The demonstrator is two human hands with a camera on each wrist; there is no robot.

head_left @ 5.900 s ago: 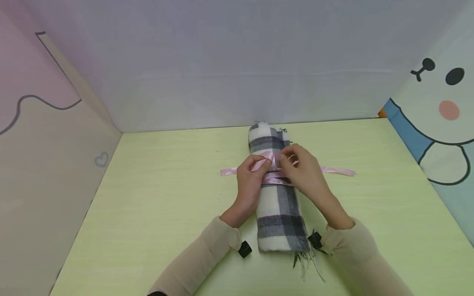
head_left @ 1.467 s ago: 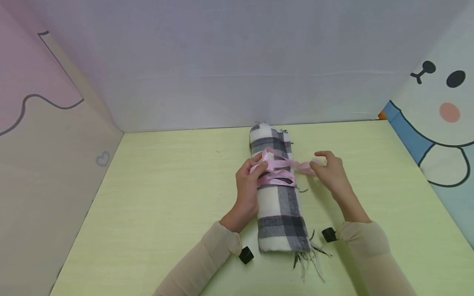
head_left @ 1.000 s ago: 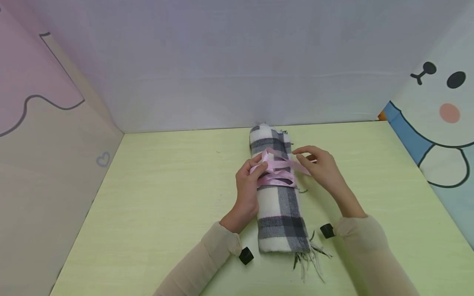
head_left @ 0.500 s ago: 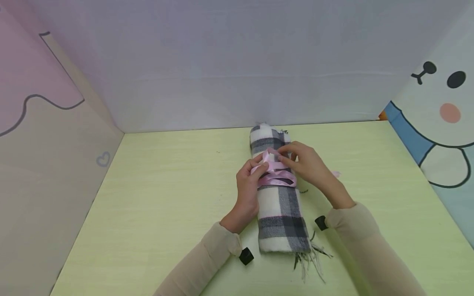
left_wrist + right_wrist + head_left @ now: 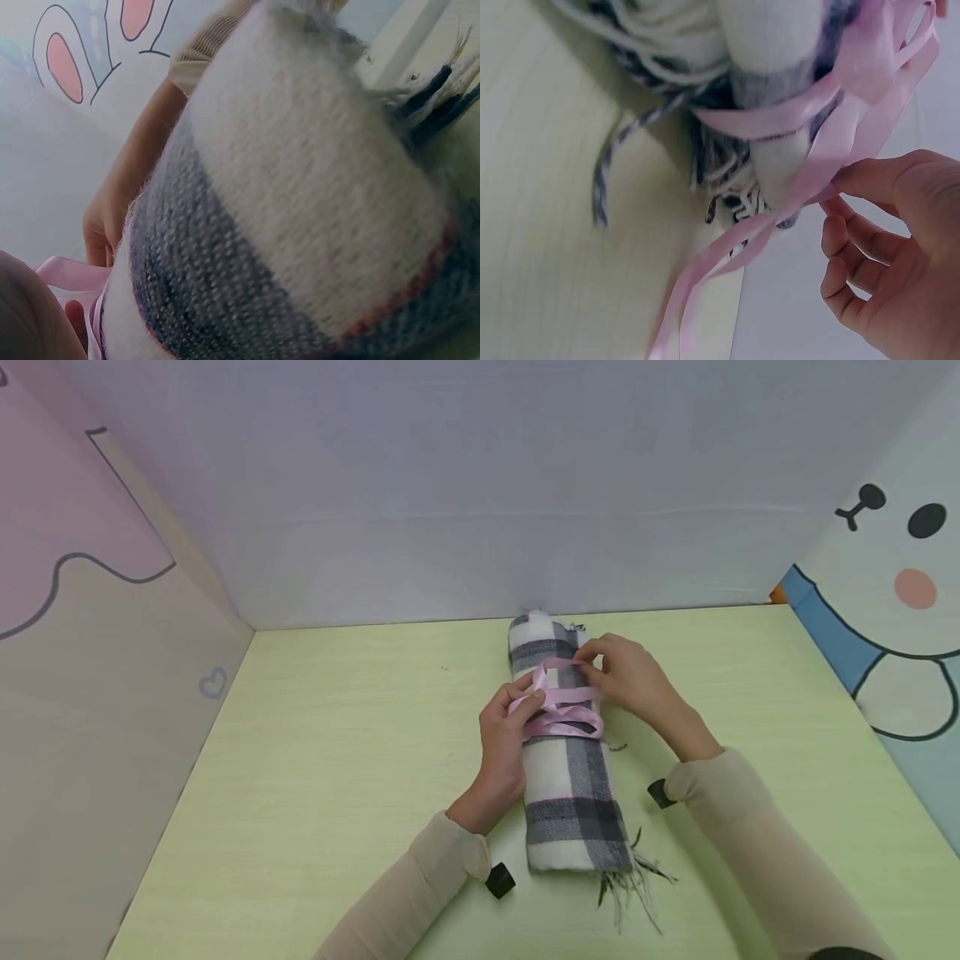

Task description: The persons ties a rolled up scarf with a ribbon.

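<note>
A rolled white and grey plaid scarf (image 5: 566, 760) lies lengthwise on the light green table (image 5: 337, 760), fringe toward me. A pink satin ribbon (image 5: 558, 710) is wrapped round its middle. My left hand (image 5: 510, 727) rests against the roll's left side and pinches a ribbon loop on top. My right hand (image 5: 626, 681) pinches the ribbon at the roll's upper right. In the right wrist view the fingers (image 5: 870, 180) grip the ribbon (image 5: 817, 157), and its tails hang down past the scarf (image 5: 765, 45). The left wrist view is filled by the scarf (image 5: 300, 225).
Paper walls close the table on three sides: a grey back wall (image 5: 480, 485), a pink and beige left wall (image 5: 90, 610), and a cartoon animal on the right wall (image 5: 892, 585). Bare table surface lies on both sides of the scarf.
My right hand pulled a ribbon tail out to the right, then came back to the top of the roll and now pinches the ribbon there. My left hand stayed put.
</note>
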